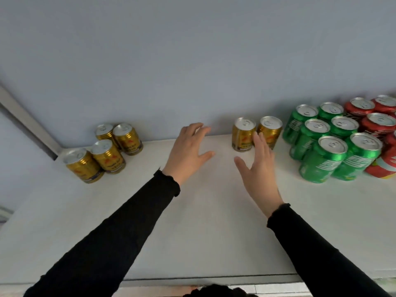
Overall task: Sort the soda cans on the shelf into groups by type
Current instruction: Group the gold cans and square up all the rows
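Note:
On the white shelf (192,221), several gold cans (107,155) stand grouped at the back left. Two more gold cans (244,133) stand side by side at the back middle, against the wall. Several green cans (323,159) are packed together on the right, with several red cans (379,123) beyond them at the far right. My left hand (188,148) hovers open near the back wall, fingers spread; a glint at its fingertips may be a hidden can. My right hand (257,168) is open, its fingertips just in front of the two middle gold cans.
A blue-grey wall (192,61) closes the back of the shelf. A grey frame post (27,121) runs diagonally at the left corner. The shelf's front edge (214,277) lies near the bottom of the view. Bare shelf surface lies between the left gold group and the middle pair.

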`<state>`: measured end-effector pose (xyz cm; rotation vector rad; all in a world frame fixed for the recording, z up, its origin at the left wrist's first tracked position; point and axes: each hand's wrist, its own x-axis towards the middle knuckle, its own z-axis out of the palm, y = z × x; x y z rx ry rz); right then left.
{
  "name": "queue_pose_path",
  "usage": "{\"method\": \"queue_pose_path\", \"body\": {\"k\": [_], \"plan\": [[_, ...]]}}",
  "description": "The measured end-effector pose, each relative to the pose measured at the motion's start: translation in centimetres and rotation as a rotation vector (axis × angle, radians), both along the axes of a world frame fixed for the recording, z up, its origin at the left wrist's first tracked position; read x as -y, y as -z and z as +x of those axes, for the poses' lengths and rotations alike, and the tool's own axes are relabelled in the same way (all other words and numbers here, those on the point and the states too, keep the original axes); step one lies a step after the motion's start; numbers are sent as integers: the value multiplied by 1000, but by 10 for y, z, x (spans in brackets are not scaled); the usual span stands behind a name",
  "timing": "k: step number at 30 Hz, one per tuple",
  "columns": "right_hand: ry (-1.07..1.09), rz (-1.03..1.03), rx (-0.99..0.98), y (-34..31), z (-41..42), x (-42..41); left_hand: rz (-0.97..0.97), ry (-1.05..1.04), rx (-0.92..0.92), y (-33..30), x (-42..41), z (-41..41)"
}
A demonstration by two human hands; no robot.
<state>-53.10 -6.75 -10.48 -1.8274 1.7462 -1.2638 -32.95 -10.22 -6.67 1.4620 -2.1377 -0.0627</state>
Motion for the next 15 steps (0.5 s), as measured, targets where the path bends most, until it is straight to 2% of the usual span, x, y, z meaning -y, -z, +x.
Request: {"method": "queue_pose_path", "body": {"k": [4,8,11,15], "plan": [[-238,-34,-54,-10,78,-2,-73,-118,23,-6,-38,71],[-452,62,41,-11,164,-2,-112,-274,-12,-15,-70,150],[-568,186,124,-8,226,2,-79,-423,-103,-16,-89,206],[-581,269,161,-5,288,9,66,-582,-164,-6,-96,265]]}}
